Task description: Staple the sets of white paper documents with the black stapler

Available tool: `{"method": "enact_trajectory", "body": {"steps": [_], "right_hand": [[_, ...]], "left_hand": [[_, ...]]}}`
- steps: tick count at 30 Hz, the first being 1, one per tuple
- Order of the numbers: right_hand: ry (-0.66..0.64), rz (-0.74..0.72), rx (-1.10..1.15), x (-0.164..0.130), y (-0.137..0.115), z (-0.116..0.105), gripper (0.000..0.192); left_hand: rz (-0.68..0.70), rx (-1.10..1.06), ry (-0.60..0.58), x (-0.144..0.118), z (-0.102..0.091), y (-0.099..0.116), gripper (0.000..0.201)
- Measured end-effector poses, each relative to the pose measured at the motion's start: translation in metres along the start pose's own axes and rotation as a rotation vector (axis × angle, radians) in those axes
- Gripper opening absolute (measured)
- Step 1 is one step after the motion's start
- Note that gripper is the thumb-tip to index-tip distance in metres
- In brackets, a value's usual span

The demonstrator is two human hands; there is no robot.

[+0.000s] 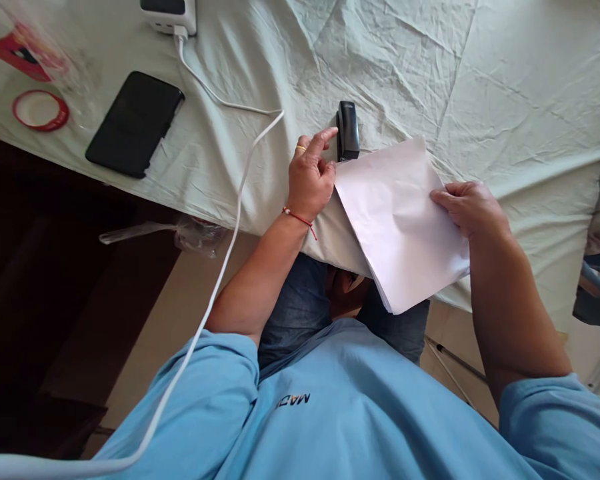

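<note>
Left hand (310, 175) half-curled, forefinger out touching stapler (348, 131) at paper stack (399, 220) corner. Right hand (467, 208) clamps stack's opposite edge, steadying it over table (505, 87) near edge.

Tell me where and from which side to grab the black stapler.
Grip the stapler across its two long narrow sides, about mid-length, coming from above. It lies flat on the cloth-covered table, its near end against a corner of the paper stack. The left hand already touches its left side with a fingertip, so that hand is probably best placed.
</note>
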State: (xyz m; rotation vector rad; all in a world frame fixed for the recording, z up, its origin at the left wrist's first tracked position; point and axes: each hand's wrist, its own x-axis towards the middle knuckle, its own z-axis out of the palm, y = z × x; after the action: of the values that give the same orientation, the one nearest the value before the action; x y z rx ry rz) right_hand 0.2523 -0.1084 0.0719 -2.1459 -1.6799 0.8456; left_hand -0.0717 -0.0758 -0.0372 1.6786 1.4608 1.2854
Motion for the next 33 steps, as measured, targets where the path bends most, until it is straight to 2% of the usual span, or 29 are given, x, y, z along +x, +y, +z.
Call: {"method": "enact_trajectory", "body": {"steps": [2,3,7,11,16,19,23,33], "right_hand": [[-0.026,0.225,0.02,-0.005,-0.01,-0.001,0.016],[-0.029,0.286,0.027,-0.007,-0.016,-0.001,0.015],[-0.006,0.311,0.05,-0.014,-0.028,0.0,0.019],[-0.059,0.362,0.123,-0.013,-0.022,0.002,0.021],[-0.135,0.458,0.449,-0.013,-0.008,0.005,0.004],[-0.146,0.47,0.566,-0.013,-0.001,0.008,0.008],[-0.106,0.432,0.608,-0.01,0.008,0.012,0.012],[-0.073,0.325,0.456,-0.006,0.015,0.012,0.012]], "left_hand": [[-0.001,-0.007,0.001,0.0,0.001,0.002,0.053],[-0.005,-0.006,0.002,-0.001,0.001,0.004,0.055],[-0.015,0.026,-0.032,-0.001,0.005,0.004,0.054],[-0.006,0.049,-0.015,0.002,0.011,-0.005,0.045],[0.011,0.11,0.074,0.003,0.016,-0.011,0.04],[0.013,0.136,0.087,0.003,0.016,-0.009,0.041],[0.064,0.139,0.11,0.002,0.014,-0.007,0.046],[0.088,0.089,0.108,0.004,0.012,-0.013,0.061]]}}
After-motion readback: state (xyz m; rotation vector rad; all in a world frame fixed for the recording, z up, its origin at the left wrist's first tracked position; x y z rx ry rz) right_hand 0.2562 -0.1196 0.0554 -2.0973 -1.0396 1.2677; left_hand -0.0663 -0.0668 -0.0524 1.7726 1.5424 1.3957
